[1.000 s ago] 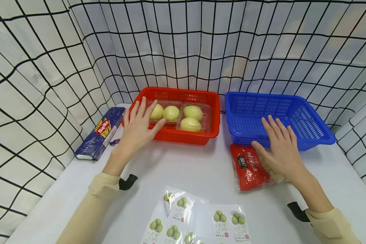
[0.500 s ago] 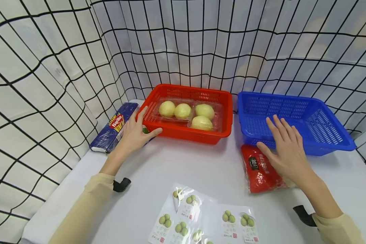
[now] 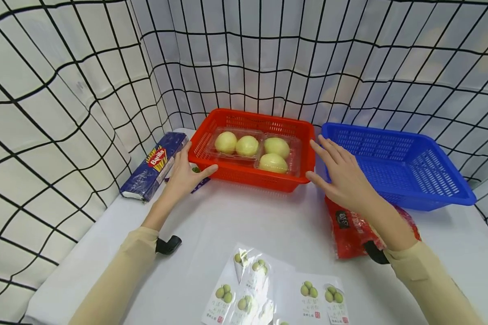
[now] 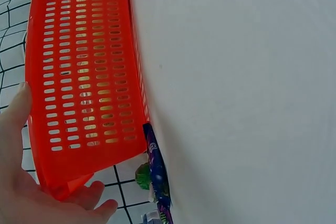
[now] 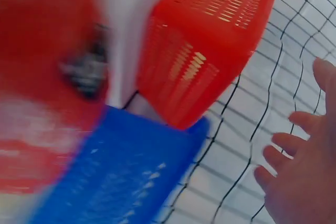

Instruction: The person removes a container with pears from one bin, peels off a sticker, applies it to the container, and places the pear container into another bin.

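Note:
A red plastic basket stands at the back of the white table. Inside it, two clear plastic boxes hold pale yellow-green round fruits. My left hand is at the basket's left end, thumb by the front rim and fingers around the corner. In the left wrist view, the thumb reaches the red rim; firm contact is hard to tell. My right hand hovers near the basket's right end with fingers spread, holding nothing. Below that forearm lies a red printed bag, partly hidden.
A blue basket stands at the right. On the left lies a dark blue Barilla box, with a small purple packet beside the red basket. Fruit-printed clear sheets lie in front. Black netting surrounds the table.
The head view has turned left. My left hand came down to the red basket's left end. My right hand swung left from the blue basket toward the red one.

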Demonstrator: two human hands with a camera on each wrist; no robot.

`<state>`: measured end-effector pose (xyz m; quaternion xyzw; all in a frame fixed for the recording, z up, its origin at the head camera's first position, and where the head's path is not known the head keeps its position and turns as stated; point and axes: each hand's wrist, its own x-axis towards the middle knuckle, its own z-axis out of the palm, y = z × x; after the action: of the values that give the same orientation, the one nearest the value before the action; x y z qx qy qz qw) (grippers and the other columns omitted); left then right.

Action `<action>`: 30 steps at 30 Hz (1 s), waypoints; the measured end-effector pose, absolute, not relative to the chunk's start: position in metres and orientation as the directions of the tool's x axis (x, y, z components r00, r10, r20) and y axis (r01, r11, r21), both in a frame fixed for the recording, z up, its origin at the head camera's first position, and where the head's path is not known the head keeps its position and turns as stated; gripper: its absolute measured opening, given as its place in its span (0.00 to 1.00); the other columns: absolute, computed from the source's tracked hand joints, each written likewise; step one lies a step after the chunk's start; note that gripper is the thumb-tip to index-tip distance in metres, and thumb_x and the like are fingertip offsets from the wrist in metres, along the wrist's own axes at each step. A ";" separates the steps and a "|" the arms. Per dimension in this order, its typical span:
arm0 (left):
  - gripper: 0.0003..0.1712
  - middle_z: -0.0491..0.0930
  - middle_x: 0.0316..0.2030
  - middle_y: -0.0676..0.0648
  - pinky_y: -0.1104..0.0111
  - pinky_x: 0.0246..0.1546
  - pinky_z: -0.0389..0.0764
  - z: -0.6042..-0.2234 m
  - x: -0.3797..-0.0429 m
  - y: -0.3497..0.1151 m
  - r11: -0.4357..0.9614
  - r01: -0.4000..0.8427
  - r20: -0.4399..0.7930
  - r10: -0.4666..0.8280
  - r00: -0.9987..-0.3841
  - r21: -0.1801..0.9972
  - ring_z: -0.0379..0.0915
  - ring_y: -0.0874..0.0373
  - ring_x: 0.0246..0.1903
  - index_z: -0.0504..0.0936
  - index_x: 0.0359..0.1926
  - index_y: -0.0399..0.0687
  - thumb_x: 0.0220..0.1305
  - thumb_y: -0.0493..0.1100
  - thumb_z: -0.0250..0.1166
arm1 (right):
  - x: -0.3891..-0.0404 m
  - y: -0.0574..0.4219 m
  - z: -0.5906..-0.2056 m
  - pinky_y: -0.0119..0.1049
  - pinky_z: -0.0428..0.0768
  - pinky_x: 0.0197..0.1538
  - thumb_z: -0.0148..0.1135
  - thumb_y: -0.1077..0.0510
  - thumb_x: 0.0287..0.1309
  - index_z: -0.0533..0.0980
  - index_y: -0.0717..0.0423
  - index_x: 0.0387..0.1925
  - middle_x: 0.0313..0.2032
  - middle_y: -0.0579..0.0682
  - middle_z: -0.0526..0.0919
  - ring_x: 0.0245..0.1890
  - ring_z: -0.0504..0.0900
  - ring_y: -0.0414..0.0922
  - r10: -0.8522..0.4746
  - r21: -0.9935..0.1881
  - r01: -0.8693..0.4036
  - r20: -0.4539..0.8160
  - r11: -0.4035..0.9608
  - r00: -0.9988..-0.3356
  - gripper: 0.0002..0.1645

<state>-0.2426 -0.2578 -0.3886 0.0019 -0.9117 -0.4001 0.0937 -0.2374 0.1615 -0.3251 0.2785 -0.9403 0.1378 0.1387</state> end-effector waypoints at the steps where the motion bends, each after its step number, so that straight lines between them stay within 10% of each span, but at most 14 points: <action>1: 0.68 0.54 0.75 0.35 0.32 0.68 0.68 -0.388 -0.243 -0.259 0.675 0.070 0.167 -0.080 -0.983 0.734 0.62 0.37 0.69 0.37 0.83 0.54 0.59 0.73 0.68 | -0.244 0.154 -0.320 0.70 0.52 0.78 0.56 0.36 0.71 0.48 0.44 0.83 0.83 0.53 0.48 0.81 0.50 0.61 -0.510 -0.178 -0.576 0.311 0.798 -0.802 0.49; 13: 0.68 0.53 0.76 0.35 0.39 0.67 0.74 -0.388 -0.241 -0.263 0.615 0.078 0.176 -0.100 -0.979 0.784 0.59 0.39 0.70 0.38 0.83 0.50 0.59 0.69 0.71 | -0.339 0.061 -0.273 0.67 0.58 0.78 0.59 0.29 0.65 0.47 0.41 0.83 0.82 0.53 0.51 0.81 0.51 0.59 -0.708 -0.237 -0.674 -0.114 0.700 -0.696 0.55; 30: 0.69 0.46 0.80 0.38 0.35 0.73 0.63 -0.389 -0.240 -0.258 0.619 0.075 0.174 -0.101 -0.979 0.781 0.51 0.40 0.78 0.40 0.83 0.49 0.57 0.70 0.71 | -0.400 -0.013 -0.273 0.71 0.46 0.79 0.59 0.24 0.60 0.38 0.36 0.83 0.84 0.51 0.37 0.84 0.37 0.58 -0.650 -0.237 -0.611 -0.386 0.756 -0.654 0.62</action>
<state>-0.2397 -0.2579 -0.3888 0.0074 -0.8942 -0.4361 0.1011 -0.4002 -0.0126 -0.2731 0.3470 -0.9085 0.0430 -0.2290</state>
